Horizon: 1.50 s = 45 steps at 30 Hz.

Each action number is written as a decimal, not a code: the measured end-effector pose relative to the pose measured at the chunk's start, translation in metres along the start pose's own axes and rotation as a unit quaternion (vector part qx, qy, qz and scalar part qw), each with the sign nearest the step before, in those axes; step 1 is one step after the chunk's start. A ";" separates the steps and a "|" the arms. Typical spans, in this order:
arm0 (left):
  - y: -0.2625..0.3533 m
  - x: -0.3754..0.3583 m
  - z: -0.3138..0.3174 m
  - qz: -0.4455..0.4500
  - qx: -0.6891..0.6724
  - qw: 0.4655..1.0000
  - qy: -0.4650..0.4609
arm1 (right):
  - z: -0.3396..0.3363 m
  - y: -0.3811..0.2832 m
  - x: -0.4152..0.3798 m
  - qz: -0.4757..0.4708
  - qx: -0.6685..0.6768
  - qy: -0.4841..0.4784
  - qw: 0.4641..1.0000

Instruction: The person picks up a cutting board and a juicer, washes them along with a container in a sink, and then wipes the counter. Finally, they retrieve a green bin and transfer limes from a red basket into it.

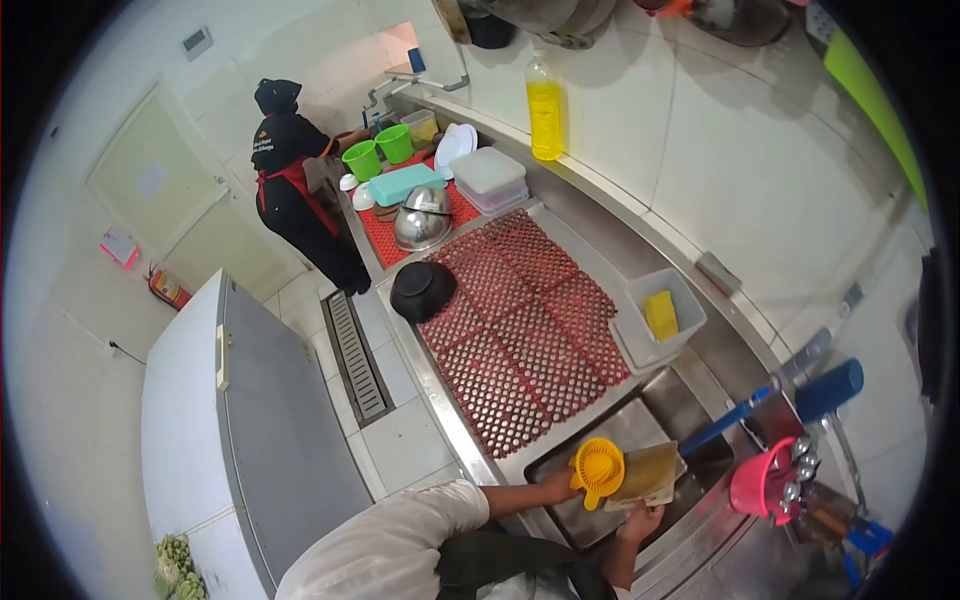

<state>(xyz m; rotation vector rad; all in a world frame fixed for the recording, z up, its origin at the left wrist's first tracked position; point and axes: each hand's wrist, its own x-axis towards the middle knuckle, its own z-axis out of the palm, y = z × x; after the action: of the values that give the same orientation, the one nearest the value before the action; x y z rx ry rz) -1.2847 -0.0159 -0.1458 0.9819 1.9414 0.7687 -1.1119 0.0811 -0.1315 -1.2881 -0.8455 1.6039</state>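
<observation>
My left hand is closed on the side of a yellow citrus juicer with a ribbed dome and a small handle. My right hand grips the lower edge of a tan, flat-sided rectangular piece, whose exact kind I cannot make out. Juicer and tan piece are side by side over the steel sink, and the juicer overlaps the tan piece's left edge. Parts of my fingers are hidden behind both things.
Red perforated mats cover the counter, with a black bowl at their left edge. A white tub holds a yellow sponge. A pink utensil bucket stands right of the sink. Another person works at the far end.
</observation>
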 end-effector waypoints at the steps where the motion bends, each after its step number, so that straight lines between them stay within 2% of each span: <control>1: -0.013 0.010 0.013 -0.018 0.016 1.000 -0.008 | 0.002 0.013 0.014 0.022 -0.008 0.057 0.998; 2: -0.026 0.021 0.027 -0.036 0.034 0.999 -0.017 | 0.002 0.033 0.028 0.043 -0.015 0.116 0.992; 3: -0.037 0.032 0.037 -0.047 0.007 0.999 -0.018 | -0.021 0.077 0.052 0.063 0.052 0.109 0.991; 4: -0.046 0.047 0.040 -0.050 0.010 0.998 -0.028 | -0.022 0.086 0.067 0.068 0.052 0.119 0.989; 6: -0.070 0.061 0.064 0.084 0.000 0.995 0.055 | -0.038 0.104 0.072 0.157 0.173 0.163 0.959; 8: -0.092 0.079 0.087 0.026 -0.068 0.995 0.069 | -0.068 0.139 0.080 0.194 0.192 0.097 0.957; 10: -0.050 0.077 0.056 -0.040 -0.142 0.989 0.016 | -0.101 0.193 0.098 0.235 0.245 0.109 0.934; 11: -0.064 0.081 0.068 -0.042 -0.144 0.989 -0.001 | -0.105 0.193 0.093 0.232 0.244 0.126 0.933; 13: -0.109 0.100 0.091 -0.053 -0.070 0.996 -0.020 | -0.083 0.182 0.095 0.315 0.221 0.168 0.908; 14: -0.103 0.096 0.091 -0.053 -0.070 0.996 -0.034 | -0.076 0.175 0.089 0.312 0.223 0.182 0.906; 16: -0.065 0.084 0.078 -0.178 0.025 0.983 0.025 | -0.068 0.154 0.077 0.312 0.214 0.171 0.910; 17: -0.051 0.081 0.074 -0.175 0.023 0.984 0.013 | -0.066 0.141 0.073 0.307 0.213 0.182 0.909; 19: -0.025 0.079 0.063 -0.228 0.140 0.960 -0.082 | -0.057 0.106 0.069 0.344 0.181 0.206 0.898; 20: -0.012 0.073 0.054 -0.221 0.139 0.961 -0.089 | -0.043 0.074 0.060 0.293 0.184 0.164 0.924; 22: 0.012 0.057 0.023 -0.145 -0.033 0.954 -0.259 | -0.014 0.009 0.039 0.187 0.163 0.081 0.965; 23: 0.026 0.048 -0.003 -0.020 -0.197 0.931 -0.307 | -0.003 -0.016 0.032 0.133 0.138 0.038 0.981; 24: 0.037 0.040 -0.035 0.104 -0.352 0.866 -0.338 | 0.008 -0.041 0.025 0.134 0.140 0.036 0.980; 25: 0.044 0.042 -0.078 0.244 -0.213 0.912 -0.252 | 0.019 -0.064 0.017 0.067 0.089 0.011 0.994; 26: 0.045 0.049 -0.125 0.368 -0.062 0.915 -0.155 | 0.027 -0.079 0.007 0.002 0.037 -0.015 0.999; 27: 0.039 0.055 -0.166 0.348 0.052 0.936 -0.015 | 0.031 -0.087 0.000 0.008 0.037 -0.024 0.999; 28: 0.034 0.064 -0.208 0.325 0.117 0.935 0.080 | 0.031 -0.094 -0.003 -0.007 0.000 -0.010 1.000; 29: 0.027 0.068 -0.250 0.286 0.194 0.923 0.170 | 0.034 -0.099 -0.007 -0.023 -0.036 0.001 0.999; 30: -0.012 0.079 -0.274 0.228 0.312 0.887 0.254 | 0.038 -0.102 -0.011 -0.021 -0.035 -0.016 0.999; 31: -0.045 0.086 -0.292 0.139 0.345 0.888 0.269 | 0.039 -0.105 -0.018 -0.018 -0.052 -0.003 0.998; 34: -0.071 0.087 -0.296 0.085 0.420 0.854 0.295 | 0.059 -0.118 -0.035 -0.021 -0.055 0.011 0.998; 39: -0.074 0.081 -0.292 0.058 0.397 0.864 0.304 | 0.080 -0.137 -0.049 -0.036 -0.030 0.024 0.999; 45: -0.073 0.070 -0.286 0.053 0.398 0.865 0.301 | 0.122 -0.178 -0.050 -0.132 -0.066 0.001 0.989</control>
<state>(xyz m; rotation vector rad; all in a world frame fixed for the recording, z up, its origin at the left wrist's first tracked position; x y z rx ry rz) -1.5820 -0.0382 -0.0916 1.4526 2.8870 0.3104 -1.1887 0.1042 0.0754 -1.2119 -1.0872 1.3559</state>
